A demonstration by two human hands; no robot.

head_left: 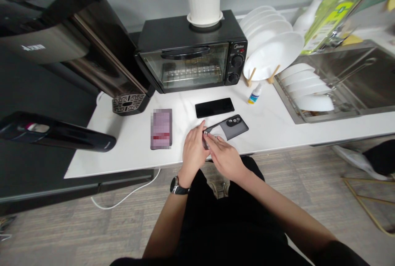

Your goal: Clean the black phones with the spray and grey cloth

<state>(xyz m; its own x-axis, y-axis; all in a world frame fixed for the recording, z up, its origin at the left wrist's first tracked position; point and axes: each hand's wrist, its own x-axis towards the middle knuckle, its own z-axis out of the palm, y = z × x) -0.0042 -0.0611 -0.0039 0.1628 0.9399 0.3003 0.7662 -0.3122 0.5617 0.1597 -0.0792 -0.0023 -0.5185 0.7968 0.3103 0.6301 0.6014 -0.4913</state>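
The bench [286, 131] is running beneath the oven [191, 54]. In front of the oven, the left hand [194, 147] and right hand [226, 157] are meeting over the left end of a grey slab [236, 128]; whether they are clamping it, I cannot tell. The packet [161, 128] is lying before the oven's left end, the slab before its right half. The phone [215, 107] is lying between oven and slab. The bottle [254, 94] is standing near the oven's front right corner.
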